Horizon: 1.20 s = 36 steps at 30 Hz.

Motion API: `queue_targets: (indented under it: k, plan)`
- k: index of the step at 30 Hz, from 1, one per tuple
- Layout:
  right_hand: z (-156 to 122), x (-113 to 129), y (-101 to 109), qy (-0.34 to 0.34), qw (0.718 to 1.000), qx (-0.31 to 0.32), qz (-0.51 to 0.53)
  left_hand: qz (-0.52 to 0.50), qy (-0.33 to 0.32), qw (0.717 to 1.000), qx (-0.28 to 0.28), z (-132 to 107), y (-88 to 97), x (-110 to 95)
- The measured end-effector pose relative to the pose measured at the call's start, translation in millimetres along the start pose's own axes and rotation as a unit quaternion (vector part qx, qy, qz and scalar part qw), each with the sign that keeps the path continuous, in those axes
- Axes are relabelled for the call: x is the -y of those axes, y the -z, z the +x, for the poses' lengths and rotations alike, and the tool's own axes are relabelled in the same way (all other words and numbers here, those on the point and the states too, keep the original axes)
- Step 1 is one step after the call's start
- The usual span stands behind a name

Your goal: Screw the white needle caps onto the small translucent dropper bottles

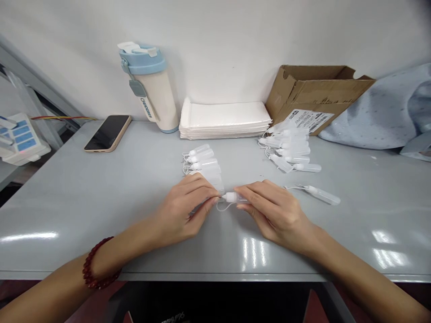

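Observation:
Both hands meet at the middle of the grey table. My right hand pinches a small clear plastic tube with a white cap and a thin white cord. My left hand has its fingers pressed together at the cap end of that tube, over a small clear bag. A row of similar tubes lies just beyond my left hand. A larger pile of tubes lies to the right, and a single tube rests alone near my right hand.
A stack of white padded envelopes lies at the back by the wall. A blue-lidded tumbler and a phone stand back left. An open cardboard box and pale blue cloth sit back right. A white device is far left.

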State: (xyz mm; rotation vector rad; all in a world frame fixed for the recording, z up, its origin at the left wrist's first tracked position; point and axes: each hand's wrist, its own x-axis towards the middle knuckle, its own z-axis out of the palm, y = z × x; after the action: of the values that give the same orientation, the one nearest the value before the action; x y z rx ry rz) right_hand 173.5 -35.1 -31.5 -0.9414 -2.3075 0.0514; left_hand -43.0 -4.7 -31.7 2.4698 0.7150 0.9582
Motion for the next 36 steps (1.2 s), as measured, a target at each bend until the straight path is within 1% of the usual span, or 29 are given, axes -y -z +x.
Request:
queue_targets:
  k: [4,11,16,19,29,36]
  plan:
    - [0,-2,2,-0.004,1.000,-0.012,0.007,0.003,0.009,1.000,-0.006,1,1.9,-3]
    - [-1,-4,3,-0.007,0.999,-0.036,0.006,0.000,0.059,0.998,0.000,4,7.7,-5]
    - [-1,-1,0,-0.004,0.999,-0.043,0.017,-0.008,0.055,0.998,-0.014,4,5.2,-7]
    - [-1,1,-2,-0.004,0.999,-0.043,0.017,-0.008,0.053,0.998,-0.013,3,3.5,-7]
    - [0,1,-4,0.030,0.999,-0.046,0.002,-0.031,0.035,0.998,-0.035,-1,-3.7,-5]
    - [-2,1,-7,0.031,0.999,-0.041,0.004,-0.036,0.032,0.998,-0.035,-2,-4.8,-5]
